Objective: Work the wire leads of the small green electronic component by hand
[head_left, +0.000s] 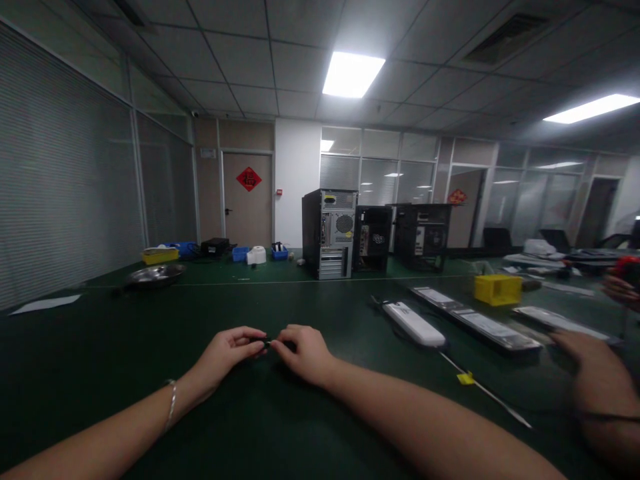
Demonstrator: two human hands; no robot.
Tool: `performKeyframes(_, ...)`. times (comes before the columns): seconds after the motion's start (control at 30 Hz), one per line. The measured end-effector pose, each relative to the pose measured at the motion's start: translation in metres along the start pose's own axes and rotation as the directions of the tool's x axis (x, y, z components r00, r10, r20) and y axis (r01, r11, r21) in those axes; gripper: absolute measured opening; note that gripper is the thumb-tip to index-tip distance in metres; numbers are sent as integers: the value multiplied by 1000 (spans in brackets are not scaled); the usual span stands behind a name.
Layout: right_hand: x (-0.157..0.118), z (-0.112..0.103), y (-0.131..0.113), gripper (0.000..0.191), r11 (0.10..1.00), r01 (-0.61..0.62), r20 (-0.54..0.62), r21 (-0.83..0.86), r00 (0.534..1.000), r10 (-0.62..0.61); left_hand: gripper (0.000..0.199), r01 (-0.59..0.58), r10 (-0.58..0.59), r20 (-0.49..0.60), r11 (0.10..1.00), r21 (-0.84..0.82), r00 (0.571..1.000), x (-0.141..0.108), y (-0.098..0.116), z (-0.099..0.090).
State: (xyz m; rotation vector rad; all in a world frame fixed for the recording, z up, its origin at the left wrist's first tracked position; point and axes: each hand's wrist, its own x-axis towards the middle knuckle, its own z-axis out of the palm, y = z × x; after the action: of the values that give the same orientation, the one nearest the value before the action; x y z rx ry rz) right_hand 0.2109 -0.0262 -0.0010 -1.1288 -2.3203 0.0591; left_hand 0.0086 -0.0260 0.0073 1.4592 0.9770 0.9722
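Note:
A small dark piece [268, 343] sits between my two hands, low over the green tabletop; it is too small to name. My left hand [234, 348], with a bracelet [171, 403] at the wrist, pinches it from the left between thumb and fingertips. From the other side my right hand [306, 352] closes thumb and forefinger at it, the two hands' fingertips almost meeting. Its remaining fingers are curled, and part of the piece is covered by my fingertips.
Right of my hands lie a white power strip [415, 325], dark trays [475, 320] and a thin rod with a yellow tag [465, 379]. A co-worker's arm [600, 380] reaches in. Computer towers [330, 233] stand behind; a metal bowl [156, 275] is at left, a yellow bin [497, 290] at right.

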Motion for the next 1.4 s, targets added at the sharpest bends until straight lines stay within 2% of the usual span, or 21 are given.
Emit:
performKeyframes(0.67, -1, -7, -2, 29, 994, 49, 65, 95, 996, -55, 31, 108, -97, 101, 987, -115, 990, -3, 6, -5)
performKeyframes(0.97, 0, -2, -1, 33, 999, 33, -2, 0, 999, -33, 31, 97, -95, 21, 989, -111, 995, -1, 5, 0)
performKeyframes(1.2, -3, -8, -3, 30, 999, 43, 50, 23, 998, -45, 33, 78, -76, 32, 994, -82, 997, 2, -2, -3)
performKeyframes(1.4, -5, -10, -2, 31, 998, 50, 66, 42, 996, -53, 35, 126, -119, 71, 987, -103, 990, -3, 6, -3)
